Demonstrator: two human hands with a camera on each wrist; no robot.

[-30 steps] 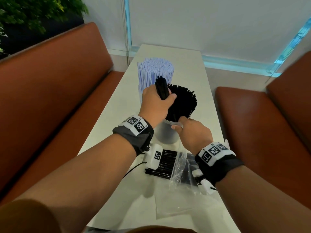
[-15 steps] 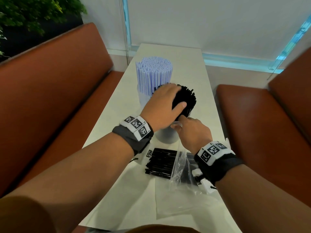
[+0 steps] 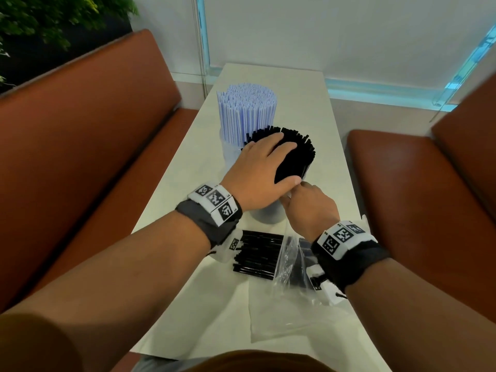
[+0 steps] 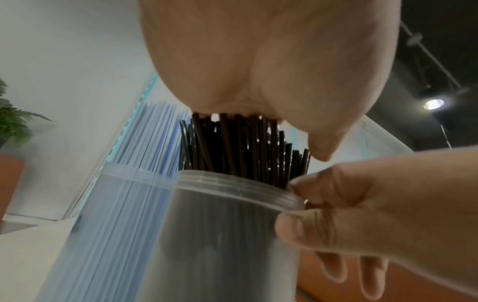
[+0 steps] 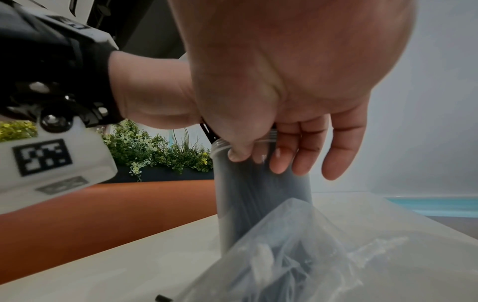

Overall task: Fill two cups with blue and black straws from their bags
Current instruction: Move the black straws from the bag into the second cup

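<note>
A clear cup (image 4: 227, 235) packed with black straws (image 3: 300, 157) stands mid-table. My left hand (image 3: 264, 167) lies flat on the straw tops, palm down and fingers straight. My right hand (image 3: 308, 208) pinches the cup's rim (image 4: 258, 191) between thumb and forefinger, its other fingers hanging loose (image 5: 318, 151). Behind it stands a second cup (image 3: 230, 151) full of blue straws (image 3: 247, 114). More black straws (image 3: 257, 256) lie loose on the table beside a clear plastic bag (image 3: 290, 267).
The white table (image 3: 268, 76) is narrow, with brown bench seats (image 3: 80, 146) on both sides. A flat empty plastic bag (image 3: 295, 318) lies near the front edge. Green plants (image 3: 53, 20) stand at the far left behind the bench.
My left hand let go of a bundle of black straws into the cup, then flattened and pressed down on their tops. My right hand stayed on the cup's rim.
</note>
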